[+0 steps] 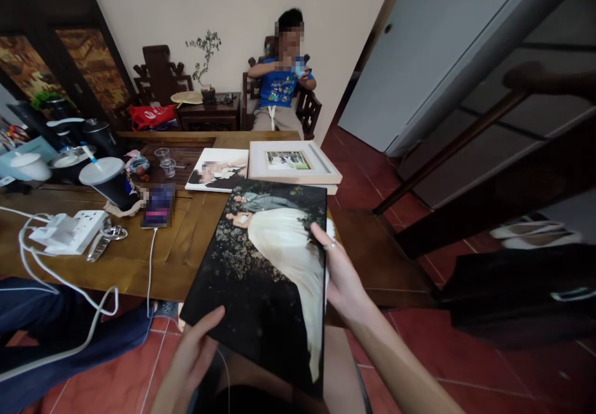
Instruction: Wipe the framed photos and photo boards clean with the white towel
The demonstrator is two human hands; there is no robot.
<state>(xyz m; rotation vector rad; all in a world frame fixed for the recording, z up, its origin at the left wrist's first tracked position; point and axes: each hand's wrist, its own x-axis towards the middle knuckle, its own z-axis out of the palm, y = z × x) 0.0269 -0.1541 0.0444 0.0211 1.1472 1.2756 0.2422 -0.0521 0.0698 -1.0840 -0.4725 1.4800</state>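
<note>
I hold a large dark photo print (261,277) showing a couple, one in a long white gown, tilted over the near edge of the wooden table (186,246). My left hand (195,349) grips its near bottom corner with the thumb on top. My right hand (338,271) clasps the right edge, fingers curled round it, with a ring on one finger. Beyond the print lie a second photo print (218,169) and a pale framed picture (293,162).
On the table's left are a white power strip (77,228) with cables, a charging phone (158,206), a lidded dark cup (109,181), clear plastic cups and kettles. A person sits in a carved chair (282,91) by the far wall. A dark railing (465,135) is on the right.
</note>
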